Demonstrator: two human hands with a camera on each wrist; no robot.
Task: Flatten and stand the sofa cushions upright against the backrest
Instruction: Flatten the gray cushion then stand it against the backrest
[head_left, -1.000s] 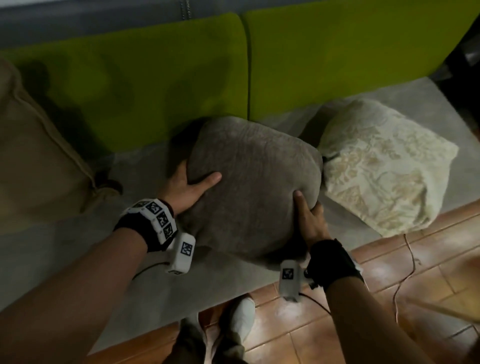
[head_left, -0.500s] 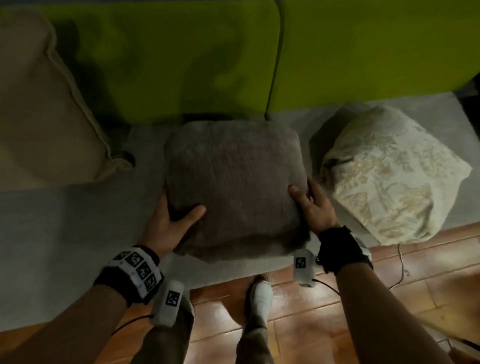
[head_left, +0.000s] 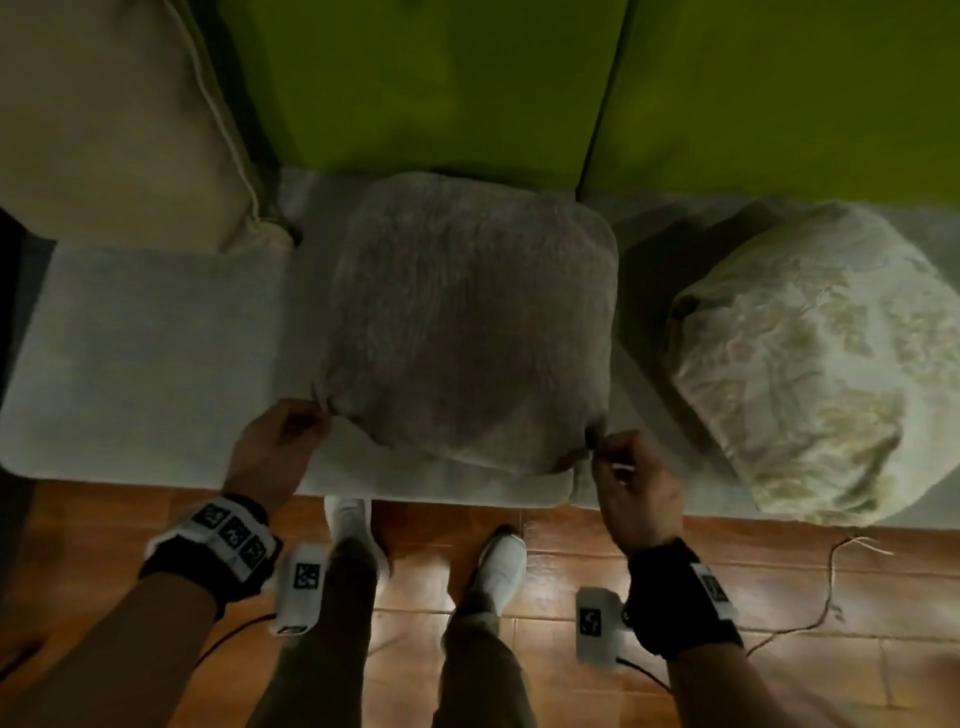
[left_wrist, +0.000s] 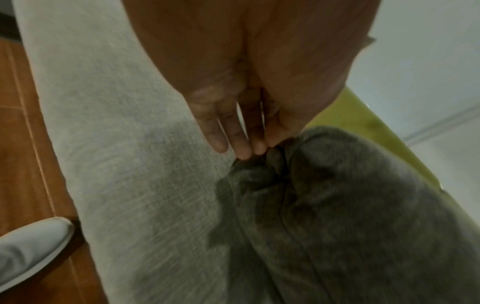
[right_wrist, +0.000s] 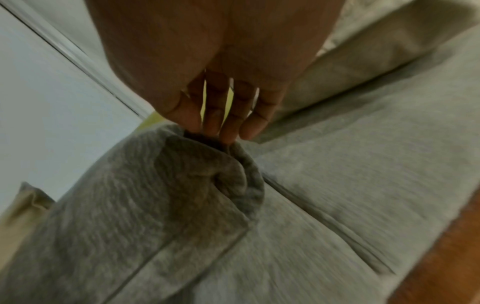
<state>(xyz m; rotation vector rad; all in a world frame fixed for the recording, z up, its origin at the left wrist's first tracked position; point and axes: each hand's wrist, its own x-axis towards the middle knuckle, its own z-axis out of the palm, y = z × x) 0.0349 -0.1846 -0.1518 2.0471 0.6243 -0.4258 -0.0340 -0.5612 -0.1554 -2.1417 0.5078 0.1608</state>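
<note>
Left hand (head_left: 275, 447) and right hand (head_left: 631, 486) each pinch a near corner of the grey cushion (head_left: 470, 322) between fingertips, forearms entering from the frame's bottom, cushion lying mid-frame on the seat (head_left: 150, 358) below the green backrest (head_left: 426, 83).

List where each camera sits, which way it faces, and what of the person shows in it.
Head: on the head, facing down at the sofa seat; both hands, forearms, legs and shoes show.
Left wrist: along the left hand toward the grey cushion; fingers and one shoe show.
Right wrist: along the right hand toward the same cushion; only fingers show.
Shared: all three show the grey cushion, pinched by its near corners, lying on the seat.
</note>
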